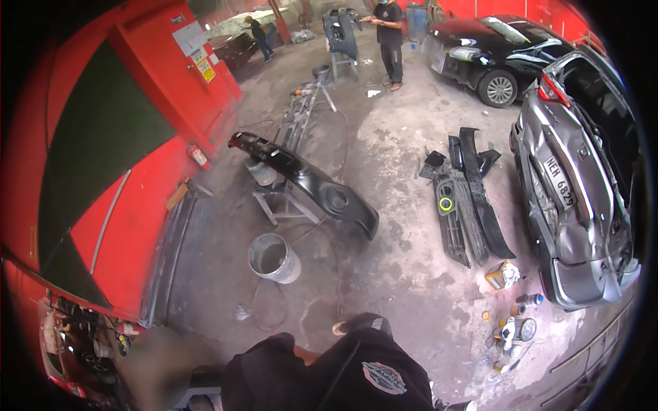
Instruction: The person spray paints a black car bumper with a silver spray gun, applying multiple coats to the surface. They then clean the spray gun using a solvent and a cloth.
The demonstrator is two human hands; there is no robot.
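Head view: neither hand visible, so can't tell either grip's state. Black bumper (pixel 305 179) lies across a trestle (pixel 300 201), beyond the grey bucket (pixel 286 268). Bumper's near end overhangs; a knock there could tip it, scuffing the finish.

The person's torso (pixel 343 377), in a dark shirt (pixel 329 390), fills the middle of the lower edge. A short strip of bare arm (pixel 306 355) shows beside a dark sleeve (pixel 257 363), and what looks like a foot (pixel 367 322) pokes out just beyond; both hands are out of view.
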